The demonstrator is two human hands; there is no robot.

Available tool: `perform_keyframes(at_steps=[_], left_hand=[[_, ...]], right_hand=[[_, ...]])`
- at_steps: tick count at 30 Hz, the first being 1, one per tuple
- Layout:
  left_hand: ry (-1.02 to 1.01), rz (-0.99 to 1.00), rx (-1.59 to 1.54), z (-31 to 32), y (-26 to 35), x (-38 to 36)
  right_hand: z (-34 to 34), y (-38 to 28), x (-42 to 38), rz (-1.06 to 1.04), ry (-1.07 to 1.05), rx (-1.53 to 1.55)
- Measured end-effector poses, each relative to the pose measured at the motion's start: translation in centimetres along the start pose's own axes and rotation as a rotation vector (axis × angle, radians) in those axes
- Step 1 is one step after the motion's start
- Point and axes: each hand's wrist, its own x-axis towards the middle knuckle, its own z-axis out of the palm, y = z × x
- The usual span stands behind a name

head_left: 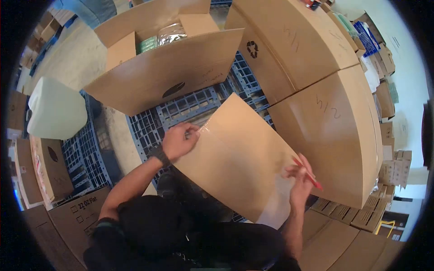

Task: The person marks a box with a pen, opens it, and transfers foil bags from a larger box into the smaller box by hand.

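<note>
A large brown cardboard box (239, 153) lies in front of me, with clear tape near its left corner. My left hand (181, 141) is at that corner, fingers curled at the tape and the edge; what they hold is too small to make out. At the right edge of the same box, my right hand (300, 177) holds a red pen-like tool (307, 173) between its fingers. Below that hand, a pale, whitish patch shows on the cardboard.
An open carton (158, 67) with wrapped items stands ahead on blue pallets (190, 106). Tall marked cartons (330, 131) rise at the right. A whitish plastic jug (56, 108) sits on the left, above more boxes. Someone's denim-clad leg (88, 10) shows at the top left.
</note>
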Motion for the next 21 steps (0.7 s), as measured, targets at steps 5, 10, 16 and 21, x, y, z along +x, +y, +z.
perform_keyframes(at_steps=[5,10,16,21], left_hand=[[0.091,0.096,-0.057,-0.4,0.4,-2.0],[0.236,0.254,-0.064,1.5,-0.9,-2.8],[0.196,0.25,-0.108,1.5,-1.3,-2.5],[0.188,0.276,-0.095,1.8,-1.2,-2.4]], right_hand=[[10.4,-0.9,3.7,0.021,-0.536,0.103],[16.7,1.1,3.6,0.07,-0.621,0.317],[16.9,3.4,2.8,-0.009,-0.483,0.169],[16.6,2.7,2.9,-0.02,-0.521,0.089]])
